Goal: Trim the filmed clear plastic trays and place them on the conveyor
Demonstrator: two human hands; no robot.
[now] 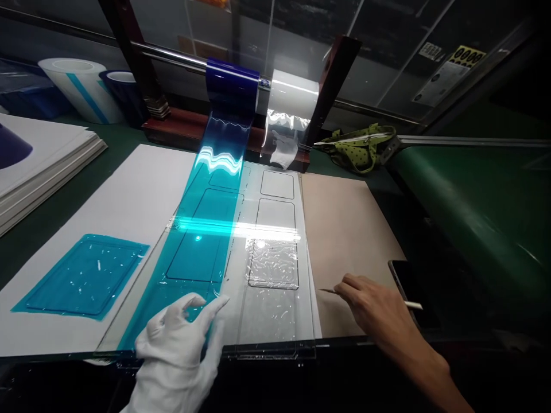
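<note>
Green desk (64, 198) covering runs under a white board, with a clear template plate (275, 321) laid at its middle and a brown sheet (348, 229) to the right. From a rack at the back, a blue film strip (202, 241) and a clear film strip (273, 264) run down onto the plate. The left hand (176, 350), in a white glove, rests with fingers spread wide on the near end of the blue film, pressing it flat. The right hand (374, 312), bare, pinches a thin blade tool (329, 291), tip just right of the plate's edge. This looks like the hold-and-trim stage; cutting would call for keeping the film taut while the blade follows an outline. A cut blue piece (84, 275) lies left, well apart. Open room lies on the brown sheet; a dark phone (408, 287) sits near the right wrist.
</note>
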